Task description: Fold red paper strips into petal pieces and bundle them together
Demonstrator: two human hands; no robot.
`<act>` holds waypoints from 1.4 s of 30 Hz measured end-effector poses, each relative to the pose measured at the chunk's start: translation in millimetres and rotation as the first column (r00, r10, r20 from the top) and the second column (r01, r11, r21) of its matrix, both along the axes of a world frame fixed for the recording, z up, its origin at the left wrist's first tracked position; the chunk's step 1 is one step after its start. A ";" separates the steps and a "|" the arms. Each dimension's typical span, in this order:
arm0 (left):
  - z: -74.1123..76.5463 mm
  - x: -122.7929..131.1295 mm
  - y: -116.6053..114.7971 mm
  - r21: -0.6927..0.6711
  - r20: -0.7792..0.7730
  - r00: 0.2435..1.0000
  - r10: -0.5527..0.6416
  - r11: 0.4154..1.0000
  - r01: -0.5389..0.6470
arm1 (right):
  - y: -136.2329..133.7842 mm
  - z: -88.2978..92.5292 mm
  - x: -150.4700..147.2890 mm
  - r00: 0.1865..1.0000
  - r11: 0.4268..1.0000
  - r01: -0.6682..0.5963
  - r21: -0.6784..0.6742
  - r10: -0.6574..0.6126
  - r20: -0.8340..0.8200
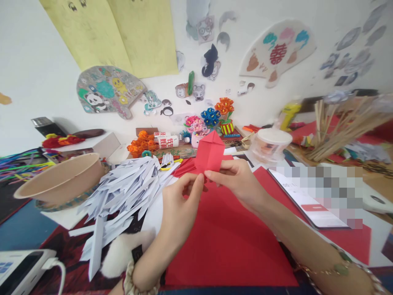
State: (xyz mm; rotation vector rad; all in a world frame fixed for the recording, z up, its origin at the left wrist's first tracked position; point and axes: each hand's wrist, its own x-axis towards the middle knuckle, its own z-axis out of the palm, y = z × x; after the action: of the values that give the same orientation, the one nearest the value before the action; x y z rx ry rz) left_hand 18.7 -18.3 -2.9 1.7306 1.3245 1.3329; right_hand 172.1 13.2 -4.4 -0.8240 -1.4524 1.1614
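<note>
Paper [210, 152], red and folded to a pointed top, is right at the centre of our view, held up in the air above a large red sheet [233, 246]. We have both hands at its lower edge! The right hand [238, 176] is at the lower right, thumb pressed to the near face, the other fingers bent behind, and we call that a firm pinch. Beside it, the left hand [181, 200] has thumb and forefinger together at the bottom edge; we judge that they nip the paper too, though how much lies between those tips we cannot tell. The two thumb tips sit very close, almost meeting.

And how does it handle? Light, we reckon, next to nothing in the hand, the folds lending a little stiffness, yet easy to bend, crush or tear. It looks dry and matt, so we expect little slipping. We'd favour the lower edge, with a soft fingertip pinch, and we'd leave that pointed top and its creases unpressed.

Around the hands, white paper strips [125, 184] heap up on the left, a fluffy white thing [119, 250] lies beside the left wrist, and a phone [310, 200] lies to the right of the right forearm.
</note>
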 end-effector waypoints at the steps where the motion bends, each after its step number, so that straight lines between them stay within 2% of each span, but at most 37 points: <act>1: 0.7 0.4 -0.4 -0.015 0.036 0.999 -0.020 1.000 0.021 | 0.2 0.0 0.1 1.000 1.000 -0.003 0.002 0.003 -0.001; 5: 2.4 0.6 -0.2 -0.044 0.129 0.990 -0.058 0.997 0.064 | 0.3 0.0 0.0 1.000 1.000 -0.007 -0.002 0.007 0.014; 13: -1.1 4.2 -0.1 0.043 0.168 0.985 -0.050 0.998 0.044 | -2.4 0.6 -2.7 1.000 0.999 0.002 -0.036 -0.002 -0.016; 19: -0.2 2.3 1.5 0.011 0.095 0.989 -0.114 0.994 0.113 | 0.2 1.5 -0.4 0.998 0.997 0.023 -0.078 -0.027 -0.053; 22: 3.5 -0.1 3.5 -0.034 0.060 0.992 -0.108 0.993 0.111 | 2.0 1.2 1.6 0.999 0.997 0.035 -0.073 -0.037 -0.030; 25: 7.8 -2.1 4.6 -0.071 0.096 0.993 -0.071 0.994 0.078 | 2.0 0.8 2.0 0.999 0.996 0.021 -0.084 -0.023 -0.027; 28: 9.4 -2.7 4.3 -0.079 0.133 0.988 -0.083 0.993 0.094 | 1.2 -0.2 0.8 0.999 0.996 0.004 -0.084 -0.007 -0.037; 33: 7.8 -2.2 2.8 -0.029 0.174 0.980 -0.096 0.994 0.103 | 1.4 -2.2 -1.6 0.999 0.996 -0.033 -0.078 0.031 -0.020; 38: 8.5 -4.4 4.0 -0.045 0.090 0.990 -0.106 0.993 0.111 | 2.0 -2.2 -1.6 1.000 0.998 -0.007 -0.059 0.007 0.000; 42: 6.1 -6.8 7.0 -0.031 0.034 0.997 -0.072 0.997 0.073 | 0.5 -1.8 -3.7 1.000 0.998 0.020 -0.062 -0.020 0.006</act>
State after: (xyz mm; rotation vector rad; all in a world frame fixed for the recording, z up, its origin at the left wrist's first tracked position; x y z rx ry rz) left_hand 11.9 -11.3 3.2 1.7119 1.2470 1.2875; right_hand 168.4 13.7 -6.2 -0.8835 -1.4153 1.1949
